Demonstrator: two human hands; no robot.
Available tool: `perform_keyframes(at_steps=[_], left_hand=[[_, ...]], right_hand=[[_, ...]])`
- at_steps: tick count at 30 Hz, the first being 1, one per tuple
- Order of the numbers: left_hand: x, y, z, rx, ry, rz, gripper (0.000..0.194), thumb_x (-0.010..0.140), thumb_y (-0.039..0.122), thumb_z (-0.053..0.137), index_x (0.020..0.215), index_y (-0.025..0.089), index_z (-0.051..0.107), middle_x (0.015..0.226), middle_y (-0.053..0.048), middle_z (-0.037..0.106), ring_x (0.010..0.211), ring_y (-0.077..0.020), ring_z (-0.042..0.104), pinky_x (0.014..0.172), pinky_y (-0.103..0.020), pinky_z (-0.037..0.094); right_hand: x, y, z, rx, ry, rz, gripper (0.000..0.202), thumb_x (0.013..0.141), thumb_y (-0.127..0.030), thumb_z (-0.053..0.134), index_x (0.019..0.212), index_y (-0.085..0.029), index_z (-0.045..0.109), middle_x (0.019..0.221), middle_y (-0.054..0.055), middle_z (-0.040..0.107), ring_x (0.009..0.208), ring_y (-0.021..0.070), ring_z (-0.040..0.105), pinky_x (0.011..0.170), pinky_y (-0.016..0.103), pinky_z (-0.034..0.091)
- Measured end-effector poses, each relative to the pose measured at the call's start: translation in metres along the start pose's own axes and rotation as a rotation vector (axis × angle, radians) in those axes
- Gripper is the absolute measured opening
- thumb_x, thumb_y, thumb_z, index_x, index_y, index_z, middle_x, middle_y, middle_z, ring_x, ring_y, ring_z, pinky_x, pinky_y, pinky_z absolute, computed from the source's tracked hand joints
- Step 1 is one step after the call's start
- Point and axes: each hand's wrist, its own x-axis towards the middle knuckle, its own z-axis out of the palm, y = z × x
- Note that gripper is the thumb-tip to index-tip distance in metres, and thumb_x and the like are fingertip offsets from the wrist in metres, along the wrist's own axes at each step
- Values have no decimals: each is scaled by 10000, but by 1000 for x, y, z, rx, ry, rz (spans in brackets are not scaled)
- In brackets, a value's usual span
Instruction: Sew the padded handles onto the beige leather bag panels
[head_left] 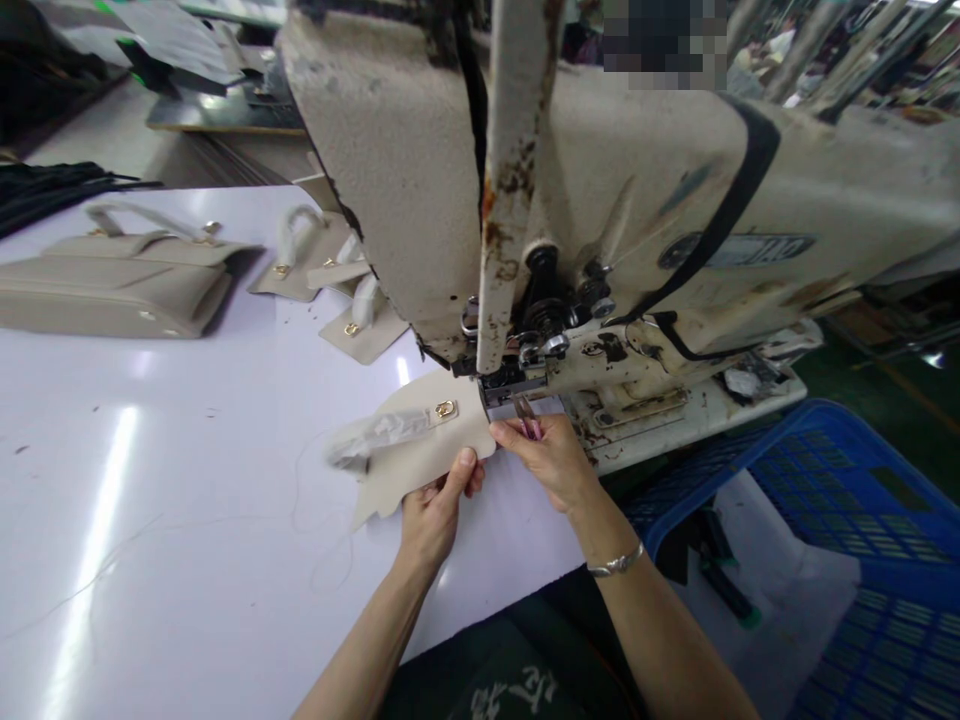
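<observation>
A cream leather bag panel point(420, 440) lies under the head of an industrial sewing machine point(405, 150). It carries a gold buckle point(446, 409) and a handle wrapped in clear plastic point(382, 436). My left hand point(435, 505) grips the panel's near edge, thumb on top and fingers beneath. At the panel's right corner, close to the presser foot point(510, 383), my right hand point(551, 455) pinches the edge between thumb and forefinger. Small thread snips point(527, 418) with pink grips are tucked in that same hand, blades pointing toward the machine.
On the white table point(225, 430) a beige handbag point(112, 285) stands at the left. Several similar panels point(367, 330) with wrapped handles lie behind my work. A blue plastic basket point(840, 430) sits at the right below the machine bed. Loose threads trail across the tabletop.
</observation>
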Motion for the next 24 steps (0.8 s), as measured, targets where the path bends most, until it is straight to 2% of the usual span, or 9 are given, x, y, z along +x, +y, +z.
perform_keyframes(at_steps=[5,9,12,14,16,19,20,22,24], left_hand=[[-2,-2,0,23,13,16,249,885,392,676,873,147,630,744,-31,604,649,-150,536,589,-286,413],[-1,-3,-1,28,-16,13,251,902,382,656,812,149,633,730,-24,589,668,-143,531,608,-280,412],[0,-4,1,18,-11,16,268,906,390,651,788,151,626,711,-15,569,659,-134,514,598,-273,399],[-2,1,3,37,-13,6,300,918,409,629,761,153,621,691,-13,561,645,-129,499,590,-268,389],[-9,12,4,78,-105,-59,385,957,438,551,703,155,613,635,-14,548,605,-126,484,582,-268,384],[-32,40,-4,213,-298,-119,518,1008,454,401,624,172,604,562,-24,548,528,-140,489,550,-289,395],[-39,50,-10,309,-270,-58,515,1013,441,387,625,184,608,573,-26,563,531,-149,510,554,-300,407],[-49,67,-25,596,-41,190,406,1003,393,427,706,214,639,699,-28,631,634,-174,581,628,-322,443],[-46,76,-40,893,132,423,268,989,356,460,897,247,687,946,-42,693,880,-223,638,805,-363,473]], right_hand=[[-6,0,-1,-36,-7,-21,319,809,-428,709,653,-151,722,689,37,690,675,144,624,738,276,481],[-14,1,3,-149,33,-10,345,824,-449,707,644,-155,705,674,35,686,668,149,626,700,263,469],[-19,6,11,-208,5,-108,342,888,-407,641,647,-170,691,653,18,679,636,146,621,658,251,460],[-20,11,16,-263,66,-174,354,907,-383,613,631,-173,683,614,8,658,601,136,601,626,243,440],[-20,16,19,-274,173,-176,330,872,-385,657,622,-171,685,577,0,632,565,127,571,582,237,411],[-18,21,19,-191,222,-120,302,808,-400,719,620,-164,699,549,-1,608,535,120,537,551,239,389],[-17,21,18,-161,221,-107,299,792,-398,730,610,-163,698,538,-1,598,528,117,526,548,240,385],[-15,19,18,-103,199,-92,301,768,-381,741,572,-160,683,520,-1,574,528,116,509,548,243,380],[-14,17,17,-32,179,-72,311,737,-360,754,523,-159,652,506,-3,546,535,115,494,552,246,370]])
